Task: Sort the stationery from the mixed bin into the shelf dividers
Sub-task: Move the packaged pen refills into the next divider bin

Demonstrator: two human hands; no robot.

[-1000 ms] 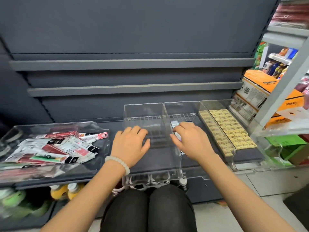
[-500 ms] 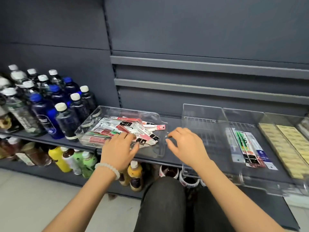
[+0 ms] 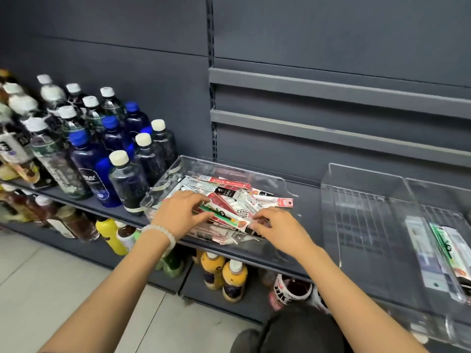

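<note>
Both hands reach into a clear plastic bin (image 3: 270,183) of mixed stationery on a dark grey metal shelf (image 3: 303,197). Left hand (image 3: 178,215) pinches one end of a flat green-and-white pen packet (image 3: 224,217) between thumb and curled fingers, while the right hand (image 3: 277,229) pinches the packet's other end, where a black band shows. That packet lies on top of the heap, spanning the gap between the two hands. Beneath it sit more slim blister packs (image 3: 237,194), glossy, printed in red, white and black; their lettering is too small to read. A pale beaded bracelet (image 3: 160,233) circles the left wrist. To the right, well apart from the bin, stand transparent acrylic shelf dividers (image 3: 367,225) with ribbed floors; the nearer one holds nothing visible, and the next holds a few sorted packets (image 3: 443,253), green and white. Left of the bin stand dark blue and clear plastic water bottles (image 3: 122,174) with white and blue caps, labels blurred. Yellow juice bottles (image 3: 224,276) fill the shelf below.
</note>
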